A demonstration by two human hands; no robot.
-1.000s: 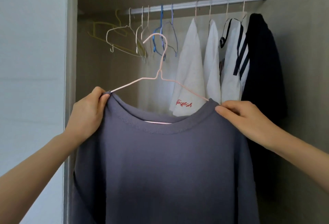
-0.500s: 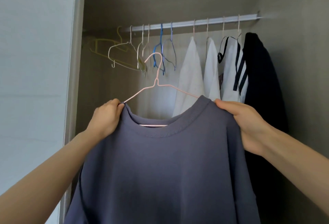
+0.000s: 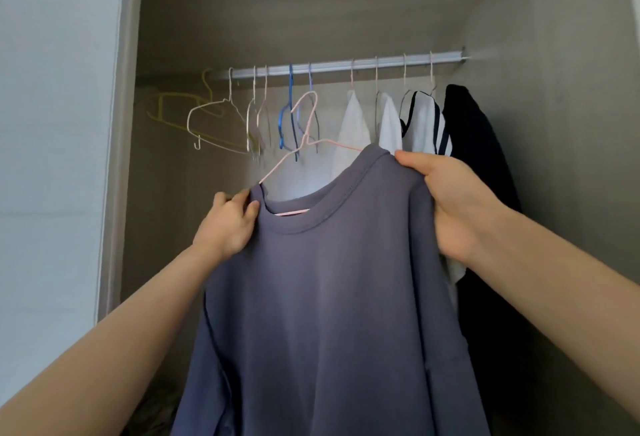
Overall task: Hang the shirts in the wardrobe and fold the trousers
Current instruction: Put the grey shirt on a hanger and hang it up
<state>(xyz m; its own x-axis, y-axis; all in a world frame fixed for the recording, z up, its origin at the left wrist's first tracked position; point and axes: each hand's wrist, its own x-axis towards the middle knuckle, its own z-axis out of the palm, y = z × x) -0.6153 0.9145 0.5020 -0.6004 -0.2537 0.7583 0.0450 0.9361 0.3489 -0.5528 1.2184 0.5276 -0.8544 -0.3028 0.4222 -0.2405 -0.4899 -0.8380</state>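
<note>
Nearest to the camera, two bare forearms reach up into the wardrobe. The left hand (image 3: pixel 228 224) pinches the left shoulder of a grey-blue shirt (image 3: pixel 329 314) beside the collar, with its fingers curled on the cloth. The right hand (image 3: pixel 450 200) grips the other shoulder, with the thumb on top. The shirt hangs between the hands on a pink wire hanger (image 3: pixel 306 140), tilted so that the right side is higher. The hook of the hanger is below the rail (image 3: pixel 346 63) and does not touch it.

Behind, on the rail, empty hangers hang at the left: a yellow hanger (image 3: pixel 166 106), a white hanger (image 3: pixel 214 110) and blue hangers (image 3: pixel 290 117). At the right hang white shirts (image 3: pixel 351 130), a white shirt with dark stripes (image 3: pixel 420 127) and a dark garment (image 3: pixel 474 158) beside the wardrobe wall (image 3: pixel 554 124).
</note>
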